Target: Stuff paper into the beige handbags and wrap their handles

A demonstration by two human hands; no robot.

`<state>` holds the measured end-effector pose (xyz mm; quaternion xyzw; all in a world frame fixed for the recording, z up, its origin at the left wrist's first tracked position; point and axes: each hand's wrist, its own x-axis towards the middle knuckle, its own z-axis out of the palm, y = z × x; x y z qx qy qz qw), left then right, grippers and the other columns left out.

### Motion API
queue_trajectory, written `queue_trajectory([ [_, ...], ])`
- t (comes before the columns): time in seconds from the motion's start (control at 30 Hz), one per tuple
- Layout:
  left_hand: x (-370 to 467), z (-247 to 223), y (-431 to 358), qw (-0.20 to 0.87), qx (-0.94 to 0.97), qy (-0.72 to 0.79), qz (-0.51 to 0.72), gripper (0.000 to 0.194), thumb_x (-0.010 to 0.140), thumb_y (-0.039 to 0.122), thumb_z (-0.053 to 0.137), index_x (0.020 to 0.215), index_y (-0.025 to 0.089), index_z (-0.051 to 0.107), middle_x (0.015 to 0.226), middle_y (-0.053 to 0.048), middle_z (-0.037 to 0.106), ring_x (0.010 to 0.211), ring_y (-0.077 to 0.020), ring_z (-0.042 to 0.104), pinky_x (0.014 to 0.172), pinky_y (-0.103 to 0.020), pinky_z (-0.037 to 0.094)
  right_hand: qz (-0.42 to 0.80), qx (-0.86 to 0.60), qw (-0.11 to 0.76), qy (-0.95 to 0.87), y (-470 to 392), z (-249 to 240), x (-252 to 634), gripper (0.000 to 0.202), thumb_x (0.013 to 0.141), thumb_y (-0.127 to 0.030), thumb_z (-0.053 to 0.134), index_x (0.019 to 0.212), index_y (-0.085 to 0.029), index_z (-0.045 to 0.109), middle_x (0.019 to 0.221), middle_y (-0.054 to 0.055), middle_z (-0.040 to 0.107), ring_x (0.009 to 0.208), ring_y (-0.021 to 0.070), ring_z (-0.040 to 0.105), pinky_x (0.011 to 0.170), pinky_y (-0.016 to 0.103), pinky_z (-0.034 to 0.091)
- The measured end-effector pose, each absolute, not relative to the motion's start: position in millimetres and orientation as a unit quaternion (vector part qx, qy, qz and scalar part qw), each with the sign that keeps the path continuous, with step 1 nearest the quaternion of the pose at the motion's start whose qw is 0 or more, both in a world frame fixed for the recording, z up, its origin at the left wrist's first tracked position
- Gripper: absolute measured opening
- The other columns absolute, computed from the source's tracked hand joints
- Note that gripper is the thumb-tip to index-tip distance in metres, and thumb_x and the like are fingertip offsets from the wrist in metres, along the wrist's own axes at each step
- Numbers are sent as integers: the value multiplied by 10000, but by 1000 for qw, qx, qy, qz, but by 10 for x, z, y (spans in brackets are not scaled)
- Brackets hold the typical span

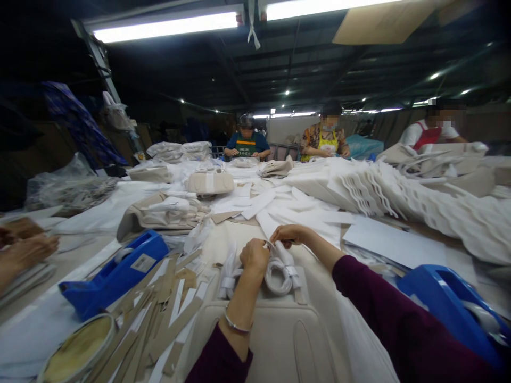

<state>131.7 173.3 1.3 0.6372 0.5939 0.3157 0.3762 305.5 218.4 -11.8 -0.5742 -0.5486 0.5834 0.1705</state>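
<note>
Around the bench (231,234), a blue tape dispenser (115,274) & loose strips (171,319) crowd the L side; a 2nd dispenser (447,298) sits R, wavy white foam (423,213) beyond. The beige bag (279,340) looks smooth, stitched, w/ white wrap (286,257) bundled at its top. It lies directly below both hands: L hand (254,255) & R hand (288,235) pinch the wrap, fingers curled in close tog.
</note>
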Motion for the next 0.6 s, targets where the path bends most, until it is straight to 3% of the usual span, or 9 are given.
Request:
queue_trajectory([
  [0.13, 1321, 20, 1744, 313, 680, 614, 250, 89, 615, 172, 694, 675, 228, 728, 826, -161, 716, 953, -368, 639, 803, -428, 438, 624, -531, 152, -553, 2267, -140, 3084, 92, 598, -160, 638, 686, -136, 650, 427, -43, 522, 341, 49, 366, 355, 158, 279],
  [0.33, 1317, 51, 1755, 318, 704, 602, 199, 124, 636, 188, 651, 702, 235, 745, 575, -89, 668, 765, -285, 664, 680, -327, 443, 671, -481, 135, -549, 2309, -235, 3133, 166, 573, -136, 586, 727, -129, 648, 423, -58, 495, 334, 42, 335, 350, 144, 280],
  [0.6, 1316, 69, 1759, 317, 700, 607, 203, 34, 581, 194, 672, 549, 195, 682, 557, -103, 662, 725, -287, 655, 640, -322, 434, 685, -456, 145, -549, 2254, -227, 3166, 194, 601, -135, 582, 781, -119, 652, 439, -61, 494, 331, 30, 306, 342, 136, 238],
])
